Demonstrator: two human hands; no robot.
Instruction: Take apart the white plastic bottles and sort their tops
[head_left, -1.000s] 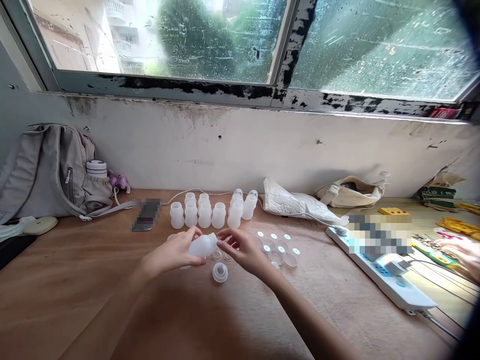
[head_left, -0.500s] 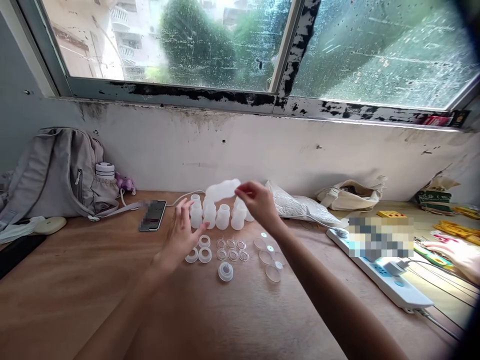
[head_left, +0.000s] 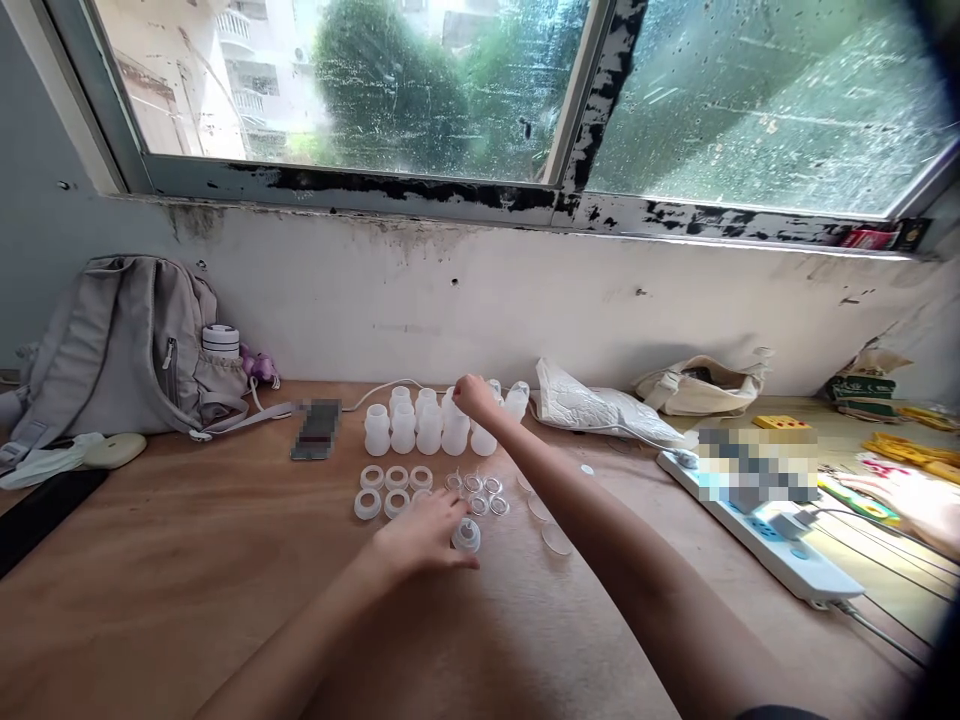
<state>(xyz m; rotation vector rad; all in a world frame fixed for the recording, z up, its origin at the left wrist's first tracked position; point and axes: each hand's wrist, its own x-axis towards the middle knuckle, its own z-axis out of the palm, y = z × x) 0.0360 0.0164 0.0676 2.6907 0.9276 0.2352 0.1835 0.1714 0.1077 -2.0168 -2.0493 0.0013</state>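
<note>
Left hand: the left hand [head_left: 424, 535] lies low at centre frame, fingers curled onto a small white cap [head_left: 466, 537], steadying it on the wooden table [head_left: 150, 560].
Right hand: the right hand [head_left: 474, 397] reaches up-centre, closed over a bottle top among the white bottles [head_left: 420, 428]; its grip is partly hidden.
Rings: white rings [head_left: 390, 490] sit in rows just left of the cap.

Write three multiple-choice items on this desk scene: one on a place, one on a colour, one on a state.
1. Where is the grey fabric backpack?
A. far left, against the wall
B. beside the white power strip
C. on the windowsill

2. What colour are the small plastic bottles standing in rows?
A. yellow
B. translucent white
C. black

3. What is the right hand doing?
A. lying flat on the wooden table
B. holding a phone
C. reaching over the standing bottles

Answers: 1 A, it leans on the wall at the table's left end. 2 B, all look milky white. 3 C, its fingers are at the back row, while the left hand rests by a white nipple-shaped cap.
</note>
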